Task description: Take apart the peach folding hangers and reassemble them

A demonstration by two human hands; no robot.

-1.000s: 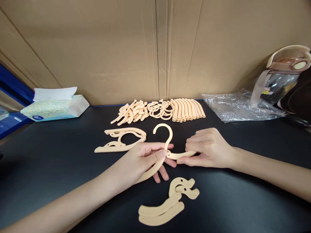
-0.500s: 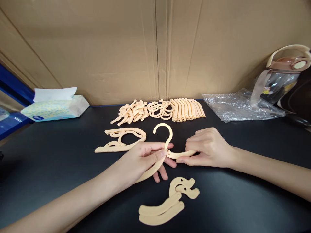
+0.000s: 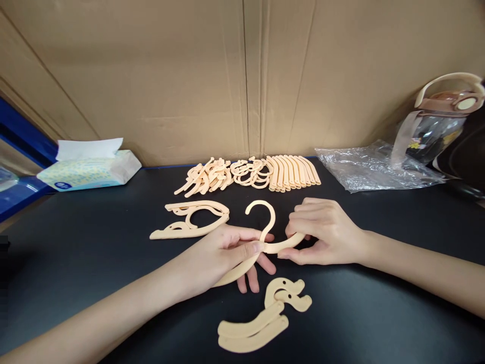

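Between my hands is a cream plastic clothes hanger [image 3: 273, 215] with its hook pointing up. My left hand [image 3: 227, 253] pinches it between thumb and fingers at the joint below the hook; one arm runs down under that hand. My right hand [image 3: 322, 230] grips the other arm near its outer end. In front of my hands lie loose cream parts: two curved arms [image 3: 250, 336] side by side and two small curved notched pieces [image 3: 275, 293], partly overlapping. Behind my left hand rests a folded hanger [image 3: 178, 233].
At the back of the black table [image 3: 94, 247] are a heap of small hanger parts [image 3: 208, 177], several hooks [image 3: 246, 178] and a row of arms [image 3: 293, 172]. A tissue pack [image 3: 87, 169] lies left. A clear plastic bag [image 3: 364, 167] and a bottle [image 3: 439, 126] are right.
The hanger's hook has shifted slightly right and down. The arm in my right hand has turned, its outer end now higher, and lines up more smoothly with the joint. Both hands keep their hold.
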